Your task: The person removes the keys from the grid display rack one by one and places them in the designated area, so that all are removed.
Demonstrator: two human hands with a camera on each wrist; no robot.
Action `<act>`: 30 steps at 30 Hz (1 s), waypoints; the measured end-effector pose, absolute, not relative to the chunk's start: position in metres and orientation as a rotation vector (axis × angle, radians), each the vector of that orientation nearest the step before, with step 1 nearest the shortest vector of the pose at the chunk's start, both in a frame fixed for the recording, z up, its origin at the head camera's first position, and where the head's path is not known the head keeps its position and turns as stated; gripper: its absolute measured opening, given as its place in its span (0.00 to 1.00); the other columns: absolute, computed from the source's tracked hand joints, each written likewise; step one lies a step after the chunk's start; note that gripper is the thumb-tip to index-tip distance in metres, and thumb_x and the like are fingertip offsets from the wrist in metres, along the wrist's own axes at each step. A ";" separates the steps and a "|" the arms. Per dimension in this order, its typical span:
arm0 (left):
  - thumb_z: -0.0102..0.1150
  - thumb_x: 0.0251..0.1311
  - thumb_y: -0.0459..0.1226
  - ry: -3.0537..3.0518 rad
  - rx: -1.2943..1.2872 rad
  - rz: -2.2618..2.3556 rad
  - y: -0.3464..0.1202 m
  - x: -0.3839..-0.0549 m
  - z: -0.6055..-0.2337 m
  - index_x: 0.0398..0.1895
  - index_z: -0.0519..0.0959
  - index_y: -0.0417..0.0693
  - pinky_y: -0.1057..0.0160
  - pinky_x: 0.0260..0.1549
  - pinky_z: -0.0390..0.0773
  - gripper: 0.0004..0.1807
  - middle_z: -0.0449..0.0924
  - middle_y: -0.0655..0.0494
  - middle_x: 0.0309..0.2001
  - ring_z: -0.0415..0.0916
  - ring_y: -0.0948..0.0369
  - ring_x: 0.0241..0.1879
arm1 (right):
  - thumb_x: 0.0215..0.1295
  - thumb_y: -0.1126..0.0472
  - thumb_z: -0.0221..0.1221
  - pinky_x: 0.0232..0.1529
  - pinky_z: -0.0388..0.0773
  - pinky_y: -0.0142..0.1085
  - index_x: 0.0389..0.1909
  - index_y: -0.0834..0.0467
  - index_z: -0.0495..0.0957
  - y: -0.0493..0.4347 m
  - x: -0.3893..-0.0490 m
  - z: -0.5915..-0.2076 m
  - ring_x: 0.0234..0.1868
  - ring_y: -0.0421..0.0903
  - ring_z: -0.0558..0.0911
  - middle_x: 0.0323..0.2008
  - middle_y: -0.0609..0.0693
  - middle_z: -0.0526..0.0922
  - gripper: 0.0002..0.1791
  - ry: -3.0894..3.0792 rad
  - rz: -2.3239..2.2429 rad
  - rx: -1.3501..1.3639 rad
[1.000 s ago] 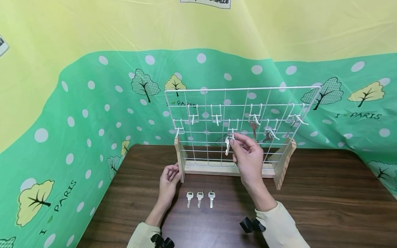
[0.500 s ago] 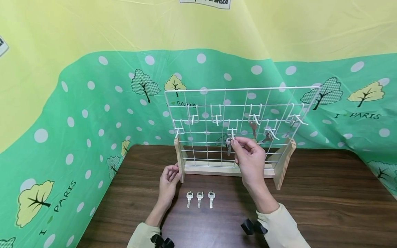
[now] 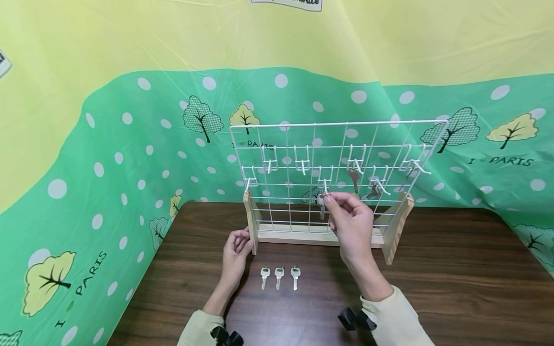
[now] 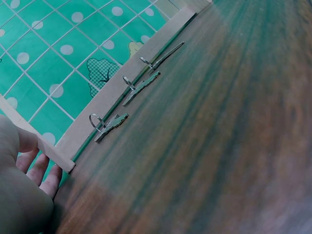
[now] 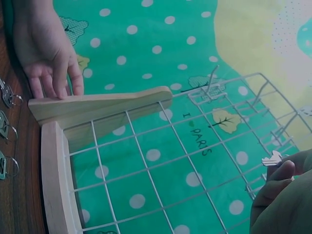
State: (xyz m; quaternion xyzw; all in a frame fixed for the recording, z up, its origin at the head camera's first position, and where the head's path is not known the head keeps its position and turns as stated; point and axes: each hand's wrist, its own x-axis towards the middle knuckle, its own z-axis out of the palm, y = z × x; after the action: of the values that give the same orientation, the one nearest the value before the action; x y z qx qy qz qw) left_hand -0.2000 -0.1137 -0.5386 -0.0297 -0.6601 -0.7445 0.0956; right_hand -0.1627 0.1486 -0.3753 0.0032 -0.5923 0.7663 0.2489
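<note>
My right hand [image 3: 352, 226] pinches a silver key's ring between thumb and index finger, just below a white hook [image 3: 325, 185] in the lower row of the wire rack. The key [image 3: 322, 211] hangs blade down from the fingertips; whether its ring is on the hook is hidden by the fingers. In the right wrist view the key [image 5: 272, 159] shows beside the thumb. At the rack's left end, my left hand [image 3: 234, 257] rests its fingers against the outer side of the wooden side panel [image 4: 56, 156]. Three more keys [image 3: 279, 272] with rings lie on the table.
The white wire grid rack [image 3: 298, 126] stands on a wooden base [image 3: 298, 236]. Two hooks right of my right hand carry keys, one key [image 3: 354, 180] higher up. Other hooks [image 3: 302, 166] are on the left. A patterned cloth [image 3: 130, 192] hangs behind the dark wooden table [image 3: 454, 254].
My right hand has moved slightly down and to the right with the key, from over the hook's tip to just below it. The left hand stays against the panel.
</note>
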 end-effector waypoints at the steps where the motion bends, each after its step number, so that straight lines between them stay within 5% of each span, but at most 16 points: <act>1: 0.57 0.73 0.18 -1.957 -0.086 -2.206 -0.114 -0.200 -0.538 0.54 0.71 0.21 0.70 0.69 0.77 0.11 0.77 0.28 0.71 0.77 0.53 0.72 | 0.74 0.74 0.65 0.17 0.68 0.24 0.45 0.77 0.84 0.149 -0.162 -0.375 0.17 0.36 0.69 0.31 0.48 0.87 0.07 -1.613 2.089 0.007; 7: 0.58 0.73 0.18 -1.963 -0.077 -2.201 -0.114 -0.200 -0.539 0.54 0.71 0.21 0.71 0.68 0.77 0.11 0.77 0.28 0.71 0.79 0.60 0.69 | 0.75 0.73 0.66 0.17 0.67 0.24 0.45 0.77 0.84 0.150 -0.159 -0.374 0.17 0.36 0.68 0.30 0.47 0.86 0.07 -1.628 2.082 0.004; 30: 0.58 0.73 0.18 -1.962 -0.078 -2.211 -0.114 -0.200 -0.539 0.54 0.71 0.21 0.70 0.68 0.77 0.11 0.77 0.28 0.72 0.74 0.44 0.74 | 0.75 0.74 0.64 0.16 0.64 0.25 0.44 0.76 0.83 0.153 -0.149 -0.380 0.18 0.37 0.70 0.25 0.48 0.81 0.06 -1.732 2.085 0.036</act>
State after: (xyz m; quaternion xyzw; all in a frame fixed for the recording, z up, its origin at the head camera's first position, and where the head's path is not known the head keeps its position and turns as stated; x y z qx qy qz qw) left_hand -0.1998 -0.1138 -0.5385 -0.0262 -0.6606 -0.7446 0.0923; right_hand -0.1495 0.1529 -0.3796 0.0129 -0.6242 0.7514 0.2137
